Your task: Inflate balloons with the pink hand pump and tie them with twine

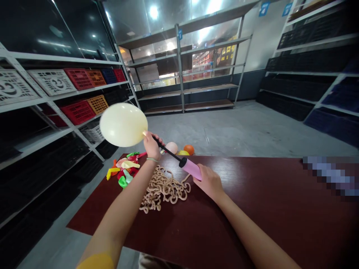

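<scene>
We are facing tall metal shelves [181,71] at the back. In front of us, a dark red-brown table [266,186] is shining a bit. Red, orange, blue and white crates [78,112] are sitting on the shelves to the left. A big cream balloon [123,125] is sticking out past our left hand [152,147], over the far left part of the table. A heap of tan curly strings [165,185] is lying under our arms, and beside it flat balloons [130,164] of many colors are lying in a pile. We are holding a pink pump [192,170] with a black stick [171,153]. Our right hand [209,183] is wrapping tight around the pink tube. Our left hand is closing around the big balloon's neck and the stick's end. Round pink, orange and yellow balloons [189,150] are resting by the table's far edge. Yellow writing [227,52] behind the shelves is looking too fuzzy to read. A small blue sign [264,9] is showing a 4.
</scene>
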The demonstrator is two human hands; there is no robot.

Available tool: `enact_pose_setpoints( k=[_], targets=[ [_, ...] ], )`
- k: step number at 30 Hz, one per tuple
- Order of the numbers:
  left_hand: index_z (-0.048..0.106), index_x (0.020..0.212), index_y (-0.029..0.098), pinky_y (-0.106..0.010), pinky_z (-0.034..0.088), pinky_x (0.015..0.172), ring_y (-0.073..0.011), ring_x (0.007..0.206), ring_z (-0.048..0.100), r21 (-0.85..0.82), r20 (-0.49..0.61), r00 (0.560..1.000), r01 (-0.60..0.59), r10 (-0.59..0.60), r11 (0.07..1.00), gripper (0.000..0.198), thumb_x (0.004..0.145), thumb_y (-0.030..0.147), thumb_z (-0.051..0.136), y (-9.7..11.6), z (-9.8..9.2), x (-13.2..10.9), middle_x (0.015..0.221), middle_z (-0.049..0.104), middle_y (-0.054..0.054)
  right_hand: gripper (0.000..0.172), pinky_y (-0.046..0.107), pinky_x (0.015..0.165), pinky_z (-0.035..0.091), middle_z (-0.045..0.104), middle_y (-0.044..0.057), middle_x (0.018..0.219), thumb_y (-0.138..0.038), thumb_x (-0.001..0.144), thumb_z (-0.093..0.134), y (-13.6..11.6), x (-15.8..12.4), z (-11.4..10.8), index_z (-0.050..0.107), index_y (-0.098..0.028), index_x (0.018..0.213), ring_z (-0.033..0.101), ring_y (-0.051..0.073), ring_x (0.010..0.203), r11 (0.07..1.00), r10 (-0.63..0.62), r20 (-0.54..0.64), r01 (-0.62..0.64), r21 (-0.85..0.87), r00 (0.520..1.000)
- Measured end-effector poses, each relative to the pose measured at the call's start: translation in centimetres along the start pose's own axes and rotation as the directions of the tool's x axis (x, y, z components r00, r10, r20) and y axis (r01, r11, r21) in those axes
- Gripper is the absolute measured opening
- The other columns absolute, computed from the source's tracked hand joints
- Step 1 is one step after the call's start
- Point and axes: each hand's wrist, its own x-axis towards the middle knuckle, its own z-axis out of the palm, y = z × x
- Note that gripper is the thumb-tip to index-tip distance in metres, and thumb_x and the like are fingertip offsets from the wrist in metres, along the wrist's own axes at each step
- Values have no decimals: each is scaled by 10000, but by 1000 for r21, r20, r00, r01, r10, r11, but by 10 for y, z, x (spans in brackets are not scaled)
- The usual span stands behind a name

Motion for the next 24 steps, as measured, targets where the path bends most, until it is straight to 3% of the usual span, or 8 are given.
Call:
enact_pose_setpoints(
  k=[2,4,9,12,14,17,21,24],
  targets=[
    [418,780,220,-173,345,373,-72,405,432,-13,-3,999,-54,54,998,386,913,575,488,4,8,7,573,441,59,378,298,676,389,662,50,928,-269,808,576,2,0,2,535,-200,1178,604,206,823,1000,9,-9,-9,18,1000],
    [404,782,222,-168,334,366,-65,396,416,-10,-21,997,-73,73,997,379,924,567,470,-6,14,-2,574,433,66,382,297,683,392,663,53,936,-270,802,584,4,0,2,537,-198,1174,605,207,830,999,36,-20,-36,14,999],
    [398,748,215,-181,384,387,-67,389,438,79,14,999,31,-33,996,413,915,585,471,-64,15,-63,549,441,67,390,296,685,378,659,53,931,-274,774,614,7,0,-1,555,-195,1151,598,209,826,993,102,-34,-104,-63,994],
    [409,734,209,-195,419,413,-72,403,467,71,39,996,74,-77,995,425,898,591,499,-79,6,-84,556,462,62,385,296,678,368,653,48,909,-274,768,617,6,-1,-3,560,-195,1140,588,209,817,994,65,-20,-67,-89,998],
    [413,719,206,-197,409,400,-76,396,462,66,47,994,95,-98,993,435,898,594,496,-72,2,-79,545,462,57,382,296,675,369,651,46,894,-269,777,608,4,-1,-3,556,-193,1147,587,209,813,996,26,-6,-26,-88,1000],
    [416,707,205,-198,383,375,-80,386,446,47,59,993,94,-97,994,434,900,585,501,-42,2,-50,531,447,52,384,297,679,385,662,51,926,-268,796,596,1,-1,-2,540,-192,1168,601,207,828,999,1,18,-1,-42,1000],
    [454,786,209,-190,354,363,-79,396,443,10,52,999,-17,17,1000,375,897,559,534,4,12,-5,575,461,47,394,297,696,409,670,59,993,-279,816,585,1,-1,0,517,-192,1194,620,208,871,999,13,24,-14,36,1000],
    [438,815,219,-174,320,356,-68,387,419,-6,24,995,-102,102,995,344,923,541,489,10,18,8,580,442,59,388,296,689,402,671,59,986,-277,811,590,3,0,1,523,-191,1183,620,206,857,999,28,11,-28,35,1000]
  ],
)
